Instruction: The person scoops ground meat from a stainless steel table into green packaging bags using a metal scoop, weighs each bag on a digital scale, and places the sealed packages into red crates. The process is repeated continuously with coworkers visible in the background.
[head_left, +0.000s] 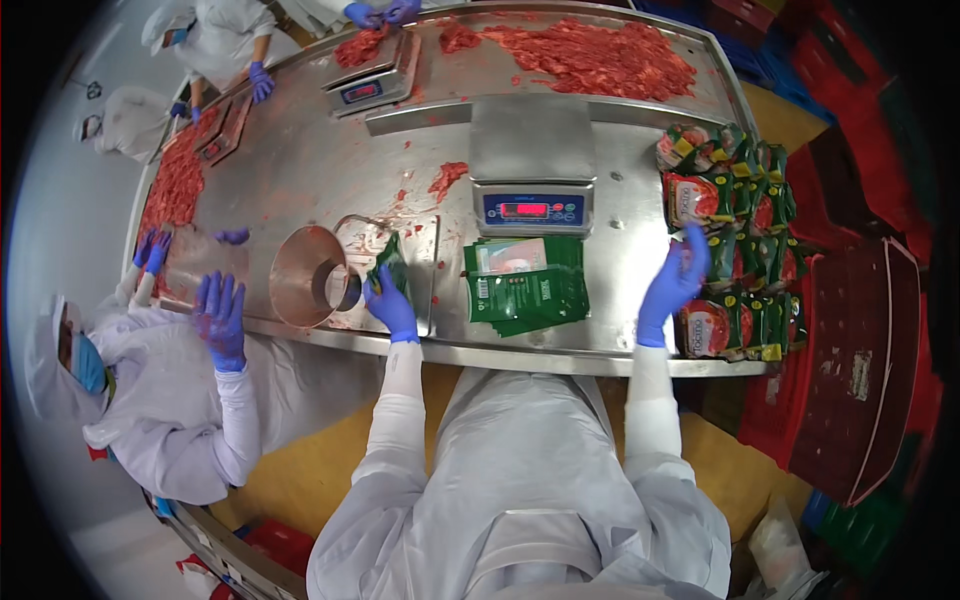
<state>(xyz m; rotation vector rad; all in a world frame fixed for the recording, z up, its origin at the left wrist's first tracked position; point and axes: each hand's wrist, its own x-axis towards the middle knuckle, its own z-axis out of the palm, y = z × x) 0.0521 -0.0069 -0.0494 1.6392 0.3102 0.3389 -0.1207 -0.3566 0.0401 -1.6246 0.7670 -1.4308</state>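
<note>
My left hand (391, 306), in a blue glove, grips a green pouch (392, 251) beside the mouth of a metal funnel (300, 276). My right hand (675, 281), blurred, is at the left edge of several rows of filled pouches (705, 330). Its fingers overlap one pack there, and whether they hold it is hard to see. Between my hands lies a stack of flat green printed pouches (529, 296). Just beyond the stack stands a digital scale (532, 161) with a bare steel platform and a lit red display.
Raw red meat (600, 56) is heaped at the table's far side, with another heap (174, 184) at left. A second scale (375, 71) carries meat. A co-worker's raised gloved hand (221, 319) is left of the funnel. Red crates (847, 367) stand at right.
</note>
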